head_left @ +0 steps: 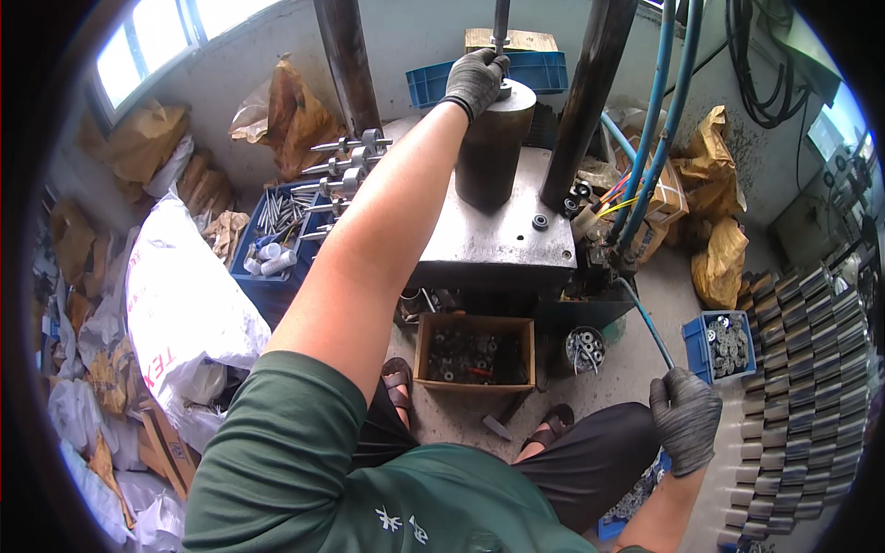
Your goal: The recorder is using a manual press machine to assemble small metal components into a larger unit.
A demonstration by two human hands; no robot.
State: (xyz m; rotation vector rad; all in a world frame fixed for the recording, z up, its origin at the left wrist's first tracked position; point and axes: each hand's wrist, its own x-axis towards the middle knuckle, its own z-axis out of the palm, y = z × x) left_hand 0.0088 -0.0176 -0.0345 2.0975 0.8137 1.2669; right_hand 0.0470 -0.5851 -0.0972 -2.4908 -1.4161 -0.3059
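Observation:
My left hand (pixel 475 81), in a grey work glove, reaches far forward over the press. Its fingers are closed round a slim metal shaft (pixel 499 44) standing above the dark steel cylinder (pixel 495 152); where the shaft meets the cylinder is partly hidden by the hand. My right hand (pixel 687 419), also gloved, is low at the right, wrapped round the end of a blue lever (pixel 648 323) that slants up to the machine. Several shafts with round collars (pixel 343 166) lie side by side at the press's left, next to my left forearm.
Dark posts (pixel 590 101) flank the cylinder on the steel press table (pixel 544 253). A blue crate (pixel 277 221) of metal pins stands left, a wooden box (pixel 475 382) of parts below. At right are a blue bin (pixel 719 346) and stacked metal pieces (pixel 802 387).

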